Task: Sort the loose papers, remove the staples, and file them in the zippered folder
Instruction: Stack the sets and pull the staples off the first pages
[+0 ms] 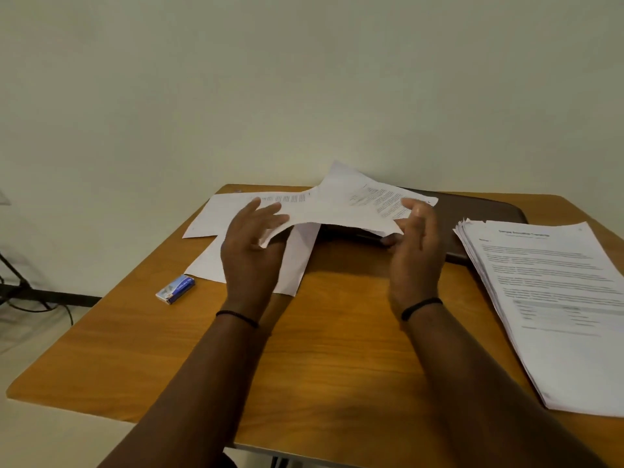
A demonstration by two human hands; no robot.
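Printed sheet (354, 201) raised above the middle of the wooden table (337, 332), sagging between two hands, text side up, far corner lifted toward the wall (304, 79). Left hand (251, 244) at the sheet's near left edge, fingers spread and only loosely bent, thumb side up; edge of the sheet resting against the fingertips, firm pinch not confirmed. Right hand (417, 251) at the sheet's right corner, thumb on top and fingers curled beneath, pinching the paper. Thin dark band on each wrist. Below and left of the raised sheet, two more loose sheets (223, 214) flat on the table, overlapping, one partly covered by the left hand. Directly behind and under the raised sheet, dark brown folder (483, 214) lying flat near the table's far edge; zipper state not readable. Right of the folder and touching its near corner region, thick stack of printed pages (553, 298) lying flat, edges fanned unevenly, extending to the right border of the view. Near the left side of the table, just beside the loose sheets, small blue and white box (175, 289) lying on its side; label blurred. Beyond the table's left edge, dark cables and a stand leg (20, 288) on the floor. Both forearms bare, reaching in from the near edge.
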